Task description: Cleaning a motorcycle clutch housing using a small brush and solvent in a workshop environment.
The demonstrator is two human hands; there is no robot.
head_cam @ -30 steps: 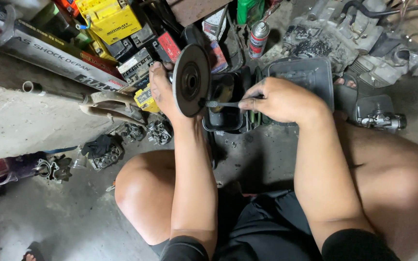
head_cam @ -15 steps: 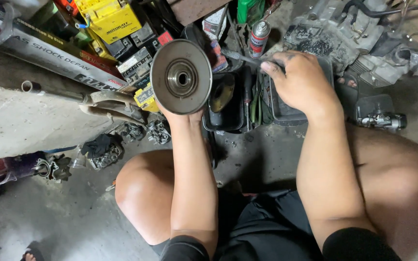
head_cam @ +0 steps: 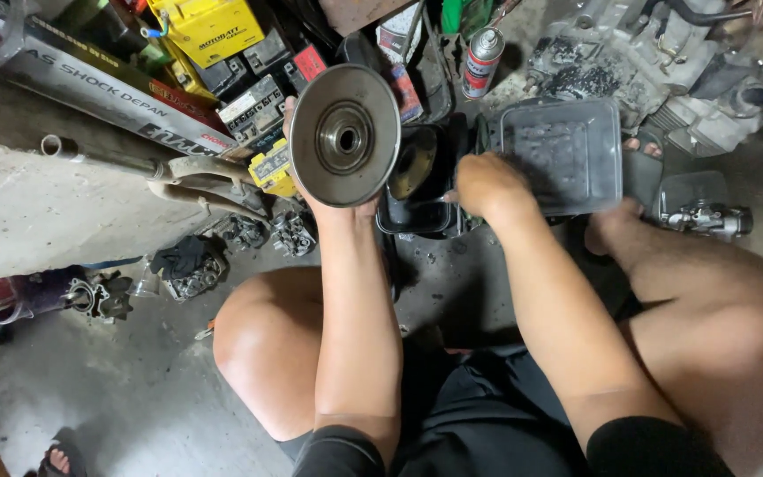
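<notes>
My left hand (head_cam: pixel 337 205) holds up a round grey metal pulley disc (head_cam: pixel 344 135) with a hole at its hub, its flat face turned toward me. My right hand (head_cam: pixel 486 184) is closed and reaches down between a black tray (head_cam: pixel 417 221) with dark liquid and a clear rectangular plastic container (head_cam: pixel 562 155). Whatever its fingers grip is hidden. I sit on the concrete floor with both knees spread.
Yellow and black batteries (head_cam: pixel 214 31), a spray can (head_cam: pixel 482 60), an engine block (head_cam: pixel 629 44), a carburettor (head_cam: pixel 706 219), a metal pipe (head_cam: pixel 99 157) and small greasy parts (head_cam: pixel 258 231) lie around. Another person's foot (head_cam: pixel 55 459) shows at bottom left.
My left hand turned the disc from edge-on to face-on and raised it slightly. My right hand left the disc, went to the clear container, then came back toward the black tray.
</notes>
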